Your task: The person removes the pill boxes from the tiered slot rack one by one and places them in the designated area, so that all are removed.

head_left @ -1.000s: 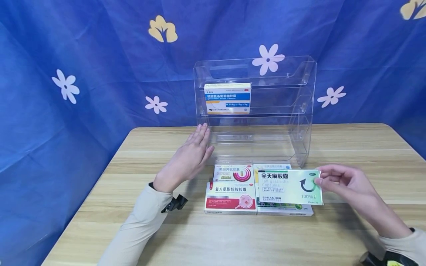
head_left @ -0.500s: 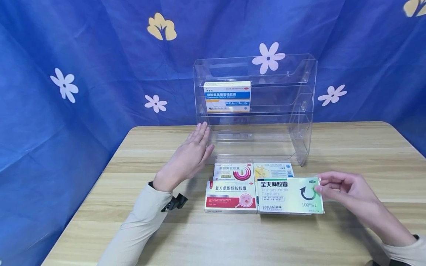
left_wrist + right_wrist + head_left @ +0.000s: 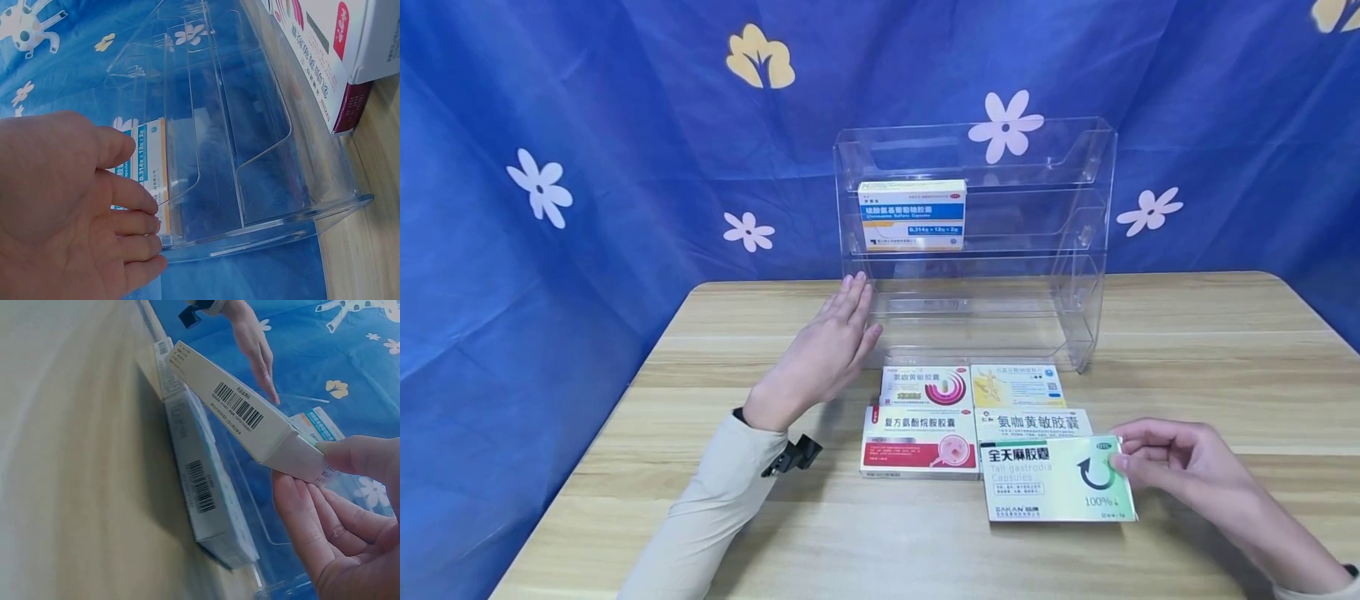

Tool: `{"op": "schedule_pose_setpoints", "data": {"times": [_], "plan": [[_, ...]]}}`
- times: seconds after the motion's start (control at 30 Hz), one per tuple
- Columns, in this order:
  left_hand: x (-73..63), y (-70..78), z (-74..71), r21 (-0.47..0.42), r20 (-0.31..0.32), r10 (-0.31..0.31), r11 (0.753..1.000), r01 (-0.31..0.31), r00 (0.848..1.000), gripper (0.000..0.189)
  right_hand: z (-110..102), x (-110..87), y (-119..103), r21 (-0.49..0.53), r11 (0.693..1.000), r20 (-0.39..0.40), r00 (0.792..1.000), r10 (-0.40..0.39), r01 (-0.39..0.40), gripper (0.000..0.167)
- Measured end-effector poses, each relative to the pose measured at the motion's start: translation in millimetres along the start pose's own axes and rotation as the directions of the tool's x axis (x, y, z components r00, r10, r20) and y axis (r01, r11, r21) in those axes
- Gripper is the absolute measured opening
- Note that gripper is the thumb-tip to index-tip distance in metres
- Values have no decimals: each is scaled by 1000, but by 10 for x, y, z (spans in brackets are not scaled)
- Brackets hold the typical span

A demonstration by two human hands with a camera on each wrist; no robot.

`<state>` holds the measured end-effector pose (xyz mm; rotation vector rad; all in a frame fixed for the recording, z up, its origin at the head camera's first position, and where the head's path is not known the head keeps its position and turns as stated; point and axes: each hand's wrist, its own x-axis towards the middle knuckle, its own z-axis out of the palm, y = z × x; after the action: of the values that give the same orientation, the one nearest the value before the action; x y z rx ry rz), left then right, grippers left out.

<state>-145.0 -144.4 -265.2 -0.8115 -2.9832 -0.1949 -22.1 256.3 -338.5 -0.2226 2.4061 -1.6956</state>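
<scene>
My right hand (image 3: 1187, 475) pinches a green-and-white medicine box (image 3: 1052, 483) by its right end, thumb in front and fingers behind. In the right wrist view the held box (image 3: 231, 403) is raised above the boxes on the table. It partly covers a white medicine box (image 3: 1033, 422) in the head view. My left hand (image 3: 816, 354) has straight fingers and lies against the left side of a clear tiered rack (image 3: 985, 287). A blue-and-white medicine box (image 3: 912, 217) stands in an upper tier, at the left.
In front of the rack lie a red-and-white box (image 3: 920, 442), a white box with a pink ring (image 3: 925, 387) and a yellow-and-white box (image 3: 1017, 386). The wooden table (image 3: 700, 500) ends at the back against a blue flowered curtain (image 3: 647, 142).
The right hand has brought the green-and-white box down and toward me, uncovering the yellow-and-white box and part of the white box behind it. My left hand stays at the rack.
</scene>
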Motion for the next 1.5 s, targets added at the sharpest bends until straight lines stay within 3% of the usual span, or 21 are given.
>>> {"op": "schedule_pose_setpoints", "data": {"times": [0.3,0.63,0.93,1.13,1.33,1.5], "plan": [[-3,-13,-3,9,-7,1,1000,-1,1000,60,53,-71,128,47,998,43,998,49,-51,21],[6,-2,-11,2,-1,-2,1000,2,1000,60,38,-97,222,130,988,125,990,64,-80,31],[12,1,-12,4,-2,9,1000,-9,1000,60,38,-98,276,236,961,177,979,103,-144,30],[15,-2,-5,9,-1,10,1000,-10,1000,60,44,-100,296,251,951,179,974,135,-178,26],[17,-4,0,8,9,2,1000,-2,1000,61,48,-112,311,270,948,208,972,114,-169,25],[17,-6,3,9,12,1,1000,-1,1000,61,65,-108,304,209,951,202,962,186,-228,22]]}}
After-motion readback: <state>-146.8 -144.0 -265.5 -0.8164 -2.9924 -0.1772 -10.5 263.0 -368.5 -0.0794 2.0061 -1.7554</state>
